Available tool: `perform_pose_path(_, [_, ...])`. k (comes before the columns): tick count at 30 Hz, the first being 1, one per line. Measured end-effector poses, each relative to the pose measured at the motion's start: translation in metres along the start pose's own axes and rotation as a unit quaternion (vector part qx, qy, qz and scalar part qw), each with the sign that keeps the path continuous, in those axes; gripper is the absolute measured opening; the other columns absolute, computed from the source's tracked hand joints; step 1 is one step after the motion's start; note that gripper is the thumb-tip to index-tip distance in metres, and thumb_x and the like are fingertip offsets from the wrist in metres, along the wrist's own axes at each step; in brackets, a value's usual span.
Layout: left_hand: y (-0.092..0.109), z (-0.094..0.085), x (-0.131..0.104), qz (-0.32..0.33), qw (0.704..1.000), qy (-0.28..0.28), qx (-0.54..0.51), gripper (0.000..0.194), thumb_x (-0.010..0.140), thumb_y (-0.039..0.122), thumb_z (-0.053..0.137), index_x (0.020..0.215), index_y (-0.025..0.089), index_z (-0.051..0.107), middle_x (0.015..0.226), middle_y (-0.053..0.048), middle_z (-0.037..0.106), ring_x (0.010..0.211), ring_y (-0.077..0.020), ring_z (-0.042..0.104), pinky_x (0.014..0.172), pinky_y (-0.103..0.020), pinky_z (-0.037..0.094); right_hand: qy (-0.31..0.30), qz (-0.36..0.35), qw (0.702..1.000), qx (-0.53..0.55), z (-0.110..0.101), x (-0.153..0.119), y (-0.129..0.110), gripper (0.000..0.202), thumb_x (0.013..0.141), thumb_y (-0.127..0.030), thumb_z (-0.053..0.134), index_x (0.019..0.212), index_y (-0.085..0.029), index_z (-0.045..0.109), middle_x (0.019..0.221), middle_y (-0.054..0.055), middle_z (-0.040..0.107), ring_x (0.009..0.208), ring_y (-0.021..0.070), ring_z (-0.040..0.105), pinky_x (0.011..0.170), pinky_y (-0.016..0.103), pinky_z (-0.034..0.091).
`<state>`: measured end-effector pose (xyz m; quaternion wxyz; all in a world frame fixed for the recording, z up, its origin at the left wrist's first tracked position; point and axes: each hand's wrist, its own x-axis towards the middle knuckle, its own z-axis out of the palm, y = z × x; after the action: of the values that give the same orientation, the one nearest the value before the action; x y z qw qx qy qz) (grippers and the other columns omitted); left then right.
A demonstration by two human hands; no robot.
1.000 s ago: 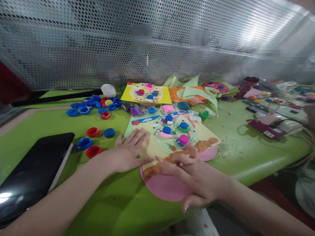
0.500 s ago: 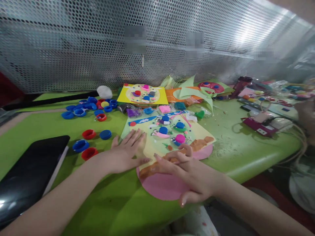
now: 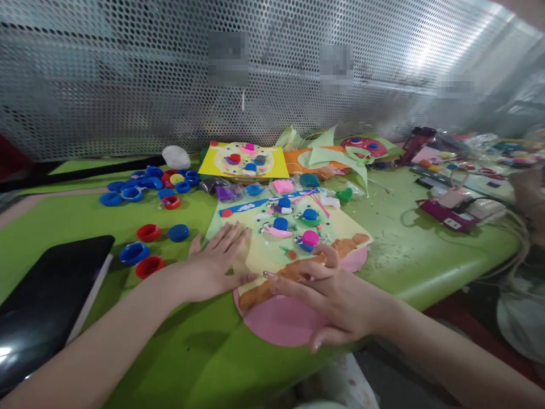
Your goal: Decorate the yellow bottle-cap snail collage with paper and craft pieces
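A pale craft picture lies on the green table, decorated with blue and pink bottle caps and small clay shapes. My left hand rests flat on its left side, fingers spread. Along its near edge runs a band of brown clay. My right hand is over this band, index finger stretched out and touching it, other fingers partly bent and apart, nothing held. A pink paper disc shows from under the picture's near edge, partly covered by my right hand.
Red and blue bottle caps lie left, beside a black phone-like slab. Behind stand a yellow craft card and bagged clay. A maroon power strip with cables is on the right. Perforated metal sheet backs the table.
My right index finger has shifted slightly along the brown clay band. My left hand stays flat in place. The view has tilted a little.
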<state>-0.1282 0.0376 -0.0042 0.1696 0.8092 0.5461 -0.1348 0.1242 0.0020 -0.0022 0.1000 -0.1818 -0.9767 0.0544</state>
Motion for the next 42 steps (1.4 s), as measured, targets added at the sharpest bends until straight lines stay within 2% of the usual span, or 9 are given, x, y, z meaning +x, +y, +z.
perform_pose_path(6, [0.003, -0.003, -0.001, -0.010, 1.000, -0.009, -0.007, 0.090, 0.076, 0.077, 0.022, 0.140, 0.025, -0.013, 0.148, -0.003, -0.017, 0.137, -0.0292, -0.011, 0.102, -0.065, -0.002, 0.007, 0.015, 1.000, -0.009, -0.003, -0.008, 0.002, 0.072, 0.091, -0.060, 0.008, 0.144, -0.012, 0.018, 0.090, 0.009, 0.060, 0.089, 0.0241, 0.045, 0.084, 0.040, 0.030])
perform_pose_path(12, [0.004, -0.005, -0.003, -0.008, 1.000, -0.009, -0.005, 0.086, 0.078, 0.074, 0.023, 0.140, 0.027, -0.015, 0.148, -0.002, -0.018, 0.137, -0.0283, -0.013, 0.103, -0.063, -0.002, 0.029, 0.036, 0.998, 0.043, -0.010, -0.015, 0.013, 0.076, 0.090, -0.062, 0.005, 0.145, -0.010, 0.008, 0.102, 0.013, 0.061, 0.097, 0.0265, 0.044, 0.085, 0.042, 0.030])
perform_pose_path(16, [0.003, -0.005, -0.002, -0.009, 1.000, -0.010, -0.007, 0.089, 0.077, 0.076, 0.022, 0.140, 0.025, -0.014, 0.148, -0.003, -0.017, 0.137, -0.0293, -0.012, 0.103, -0.064, -0.002, 0.043, 0.002, 0.996, 0.081, -0.004, -0.014, 0.009, 0.076, 0.090, -0.062, 0.011, 0.146, -0.011, 0.003, 0.106, 0.013, 0.062, 0.103, 0.0271, 0.042, 0.089, 0.043, 0.028])
perform_pose_path(19, [0.002, -0.004, -0.002, -0.003, 1.000, -0.008, -0.010, 0.089, 0.076, 0.077, 0.021, 0.140, 0.026, -0.014, 0.148, -0.003, -0.018, 0.137, -0.0290, -0.012, 0.103, -0.064, -0.003, 0.035, -0.020, 0.997, 0.067, 0.004, -0.012, 0.004, 0.074, 0.090, -0.063, 0.012, 0.145, -0.013, 0.009, 0.100, 0.012, 0.063, 0.101, 0.0271, 0.044, 0.087, 0.042, 0.031])
perform_pose_path(23, [0.002, -0.004, -0.004, -0.003, 1.000, 0.001, -0.011, 0.088, 0.076, 0.078, 0.021, 0.140, 0.028, -0.015, 0.148, -0.002, -0.017, 0.137, -0.0297, -0.011, 0.103, -0.064, -0.002, 0.023, -0.005, 0.999, 0.033, 0.007, -0.011, 0.003, 0.073, 0.090, -0.062, 0.013, 0.145, -0.013, 0.014, 0.097, 0.013, 0.061, 0.103, 0.0272, 0.043, 0.081, 0.038, 0.035])
perform_pose_path(29, [0.004, -0.005, -0.004, -0.005, 1.000, -0.012, -0.007, 0.088, 0.077, 0.076, 0.022, 0.140, 0.026, -0.015, 0.148, -0.004, -0.017, 0.136, -0.0318, -0.011, 0.102, -0.065, 0.000, 0.014, 0.013, 0.999, 0.027, 0.006, -0.013, 0.007, 0.075, 0.091, -0.061, 0.013, 0.144, -0.008, 0.008, 0.102, 0.015, 0.059, 0.103, 0.0275, 0.045, 0.089, 0.044, 0.030])
perform_pose_path(37, [0.005, -0.006, -0.006, 0.004, 1.000, -0.001, -0.004, 0.086, 0.078, 0.075, 0.020, 0.140, 0.026, -0.015, 0.147, -0.003, -0.017, 0.137, -0.0322, -0.009, 0.102, -0.065, 0.000, 0.047, 0.028, 0.999, -0.001, 0.003, -0.016, 0.005, 0.072, 0.092, -0.058, 0.010, 0.145, -0.009, 0.004, 0.092, 0.011, 0.057, 0.083, 0.0236, 0.049, 0.086, 0.046, 0.030])
perform_pose_path(42, [0.002, -0.003, -0.003, -0.001, 1.000, 0.002, -0.008, 0.087, 0.077, 0.076, 0.021, 0.140, 0.026, -0.013, 0.148, -0.002, -0.015, 0.137, -0.0304, -0.011, 0.103, -0.064, -0.001, 0.075, 0.029, 0.997, 0.012, -0.003, -0.015, 0.008, 0.072, 0.092, -0.058, 0.008, 0.145, -0.011, -0.003, 0.104, 0.015, 0.057, 0.095, 0.0261, 0.045, 0.087, 0.046, 0.029])
